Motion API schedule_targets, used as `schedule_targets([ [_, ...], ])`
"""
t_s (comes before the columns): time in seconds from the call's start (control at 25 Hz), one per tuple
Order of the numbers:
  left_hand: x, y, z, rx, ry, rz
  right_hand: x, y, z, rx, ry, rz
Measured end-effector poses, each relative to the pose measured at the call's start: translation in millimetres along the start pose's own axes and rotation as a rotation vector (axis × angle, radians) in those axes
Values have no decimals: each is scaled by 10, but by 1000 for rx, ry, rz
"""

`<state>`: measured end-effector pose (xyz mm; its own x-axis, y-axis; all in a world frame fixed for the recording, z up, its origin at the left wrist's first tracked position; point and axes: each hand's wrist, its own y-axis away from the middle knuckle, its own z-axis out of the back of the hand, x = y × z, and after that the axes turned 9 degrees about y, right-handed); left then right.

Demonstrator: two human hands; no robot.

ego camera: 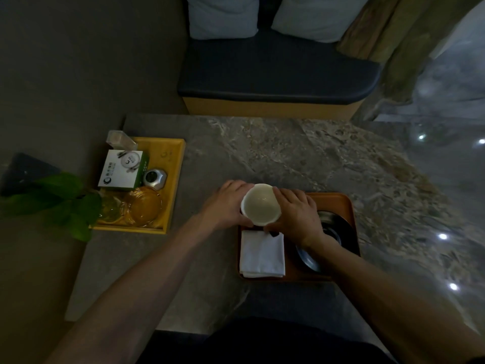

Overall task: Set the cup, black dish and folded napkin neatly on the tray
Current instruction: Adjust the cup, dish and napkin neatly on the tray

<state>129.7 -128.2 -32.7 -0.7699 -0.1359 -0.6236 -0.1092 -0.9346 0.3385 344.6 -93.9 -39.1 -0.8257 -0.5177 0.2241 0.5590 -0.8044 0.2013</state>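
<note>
A white cup (260, 204) is upright over the far left corner of the brown tray (341, 199). My left hand (225, 203) grips its left side and my right hand (295, 215) its right side. Whether the cup rests on the tray I cannot tell. A folded white napkin (262, 253) lies flat on the tray's near left part. The black dish (333, 232) sits on the tray's right half, partly hidden by my right wrist.
A yellow wooden tray (175, 164) at the left of the marble table (301, 153) holds a white box, a small silver device, amber glassware and a clear container. Green leaves (60, 200) overhang the table's left edge. A cushioned bench (275, 74) stands beyond the table.
</note>
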Motion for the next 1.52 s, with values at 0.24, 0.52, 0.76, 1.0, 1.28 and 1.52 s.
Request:
schedule_targets([
  [0.24, -75, 214, -305, -222, 92, 183, -157, -303, 169, 239, 75, 163],
  [0.52, 26, 185, -178, -150, 89, 49, -188, 65, 138, 58, -65, -27],
  [0.76, 18, -94, 128, 118, -95, 14, -199, 351, 23, -12, -96, -67],
  [1.0, 50, -47, 55, 69, -38, 34, -197, 311, 88, -23, -139, -45],
  [1.28, 8, 207, -240, -163, 102, 101, -303, 89, 159, -4, -91, -85],
  [1.52, -37, 276, -346, -168, 164, 166, -385, -38, 110, 74, -105, -149],
])
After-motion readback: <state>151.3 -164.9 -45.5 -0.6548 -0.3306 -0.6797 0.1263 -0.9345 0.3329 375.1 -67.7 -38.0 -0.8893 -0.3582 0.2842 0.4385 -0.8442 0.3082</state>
